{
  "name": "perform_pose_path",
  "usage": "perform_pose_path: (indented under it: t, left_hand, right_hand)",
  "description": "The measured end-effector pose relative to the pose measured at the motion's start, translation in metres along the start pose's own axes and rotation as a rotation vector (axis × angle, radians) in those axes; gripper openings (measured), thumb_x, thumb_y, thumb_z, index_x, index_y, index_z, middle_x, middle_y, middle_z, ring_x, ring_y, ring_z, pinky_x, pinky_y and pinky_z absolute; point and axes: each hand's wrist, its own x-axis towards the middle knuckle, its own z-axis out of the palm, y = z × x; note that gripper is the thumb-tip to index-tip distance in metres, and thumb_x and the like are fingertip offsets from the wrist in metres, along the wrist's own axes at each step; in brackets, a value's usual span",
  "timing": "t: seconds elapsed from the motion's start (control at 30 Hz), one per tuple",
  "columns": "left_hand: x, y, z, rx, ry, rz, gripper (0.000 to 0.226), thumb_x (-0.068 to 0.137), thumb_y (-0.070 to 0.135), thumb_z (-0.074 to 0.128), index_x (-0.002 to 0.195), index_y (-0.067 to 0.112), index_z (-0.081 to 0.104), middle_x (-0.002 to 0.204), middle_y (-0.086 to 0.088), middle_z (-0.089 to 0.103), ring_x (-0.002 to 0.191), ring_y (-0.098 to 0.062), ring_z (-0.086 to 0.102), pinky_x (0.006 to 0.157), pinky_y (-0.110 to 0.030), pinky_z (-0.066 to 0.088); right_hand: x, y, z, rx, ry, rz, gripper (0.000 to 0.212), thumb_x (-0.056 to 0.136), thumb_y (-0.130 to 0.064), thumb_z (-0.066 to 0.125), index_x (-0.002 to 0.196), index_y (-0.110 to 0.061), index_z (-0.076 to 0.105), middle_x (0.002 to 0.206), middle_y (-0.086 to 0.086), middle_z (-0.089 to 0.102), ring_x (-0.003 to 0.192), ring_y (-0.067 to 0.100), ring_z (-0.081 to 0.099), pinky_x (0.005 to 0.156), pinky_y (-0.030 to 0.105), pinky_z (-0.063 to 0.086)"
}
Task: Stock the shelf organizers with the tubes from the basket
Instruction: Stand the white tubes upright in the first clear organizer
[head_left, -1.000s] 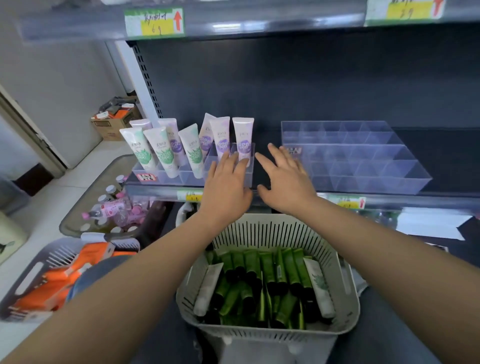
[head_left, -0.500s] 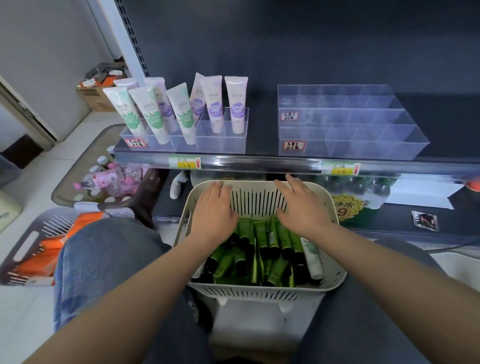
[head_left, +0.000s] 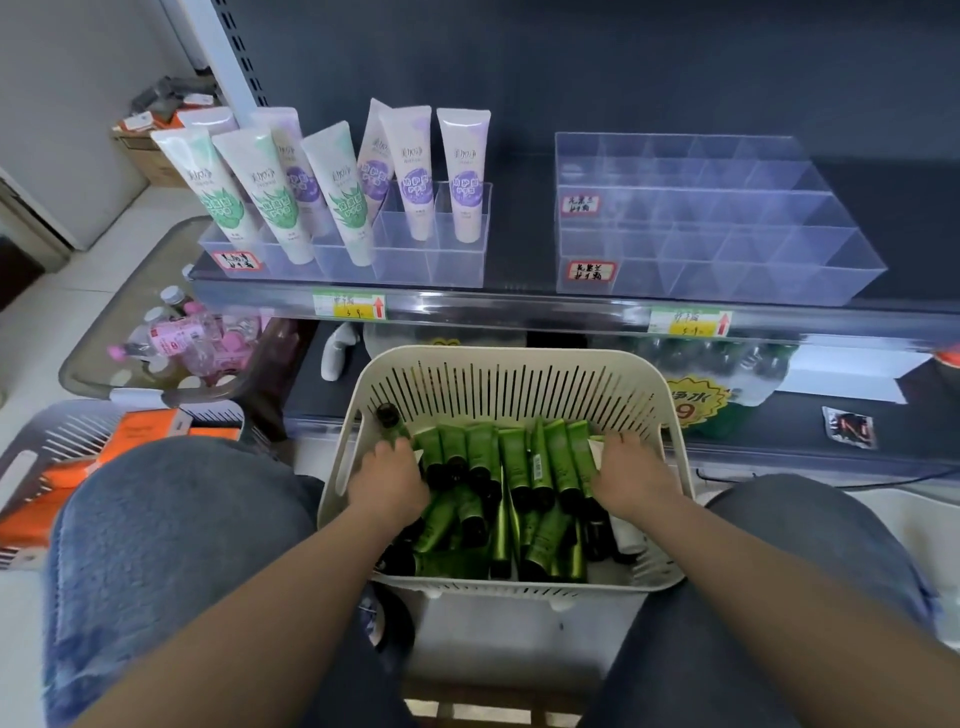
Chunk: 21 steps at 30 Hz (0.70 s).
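**Item: green tubes (head_left: 519, 467), black-capped.** All lay in the cream slotted basket (head_left: 514, 358), heaped crosswise and overlapping. None had reached the shelf (head_left: 519, 306).

**Item: basket.** It sat between the person's knees, below the shelf lip. Its support was hidden. Risk: judged liable to tilt or slide off the lap if both hands lifted at once or a knee shifted.

**Item: left hand (head_left: 387, 480).** It was sunk into the left side of the heap, fingers curled down among the tubes. One black cap stood up just beyond the knuckles. Whether that tube was gripped could not be told.

**Item: right hand (head_left: 631, 478).** It was sunk into the right side, fingertips buried. Its hold could not be told.

Risk: the tubes were interlocked, so a blind pull would probably drag neighbours up and spill them over the rim to the floor.

**Item: empty organizer (head_left: 727, 280).** Clear and tiered, with many compartments, it stood at the right of the shelf with nothing in it. Risk: it looked light, so a tube pushed in hard could shove it backward or skew it.

**Item: left organizer (head_left: 431, 260).** It held white tubes that stood leaning. Risk: the green ones would likely lean and topple likewise unless seated cap-down.
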Motion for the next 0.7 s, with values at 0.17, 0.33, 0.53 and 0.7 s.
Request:
perform_pose_path:
  t: [0.17, 0.33, 0.53, 0.7]
  left_hand:
    - [0.015, -0.003, 0.011, -0.005, -0.074, -0.043, 0.049, 0.089, 0.025, 0.054, 0.131, 0.007, 0.037, 0.128, -0.017, 0.049, 0.115, -0.034, 0.051, 0.090, -0.043, 0.048]
    - [0.024, -0.002, 0.021, 0.002, -0.114, -0.069, 0.046, 0.090, 0.020, 0.052, 0.131, 0.004, 0.038, 0.125, -0.018, 0.052, 0.113, -0.033, 0.054, 0.087, -0.042, 0.049]
    - [0.034, -0.002, 0.029, 0.048, -0.101, -0.066, 0.036, 0.090, 0.014, 0.049, 0.124, 0.003, 0.046, 0.121, -0.016, 0.054, 0.110, -0.032, 0.056, 0.085, -0.042, 0.051]
    - [0.040, 0.000, 0.030, 0.173, -0.063, -0.047, 0.036, 0.091, 0.014, 0.050, 0.125, 0.004, 0.049, 0.120, -0.014, 0.055, 0.109, -0.029, 0.056, 0.079, -0.038, 0.050]
  right_hand:
    - [0.016, 0.004, 0.010, -0.075, -0.063, 0.036, 0.054, 0.088, -0.017, 0.052, 0.136, -0.004, 0.033, 0.135, 0.017, 0.038, 0.123, 0.032, 0.044, 0.096, 0.039, 0.044]
    - [0.041, 0.007, 0.012, -0.200, -0.119, 0.016, 0.052, 0.085, -0.010, 0.055, 0.133, -0.003, 0.037, 0.133, 0.018, 0.046, 0.121, 0.030, 0.048, 0.097, 0.036, 0.043]
    - [0.063, 0.004, 0.008, -0.218, -0.178, 0.013, 0.048, 0.090, -0.004, 0.044, 0.137, -0.003, 0.035, 0.137, 0.017, 0.044, 0.124, 0.030, 0.046, 0.100, 0.036, 0.040]
    - [0.077, 0.008, 0.011, -0.184, -0.216, -0.065, 0.038, 0.091, -0.010, 0.048, 0.128, -0.008, 0.046, 0.126, 0.010, 0.054, 0.113, 0.026, 0.053, 0.089, 0.031, 0.043]
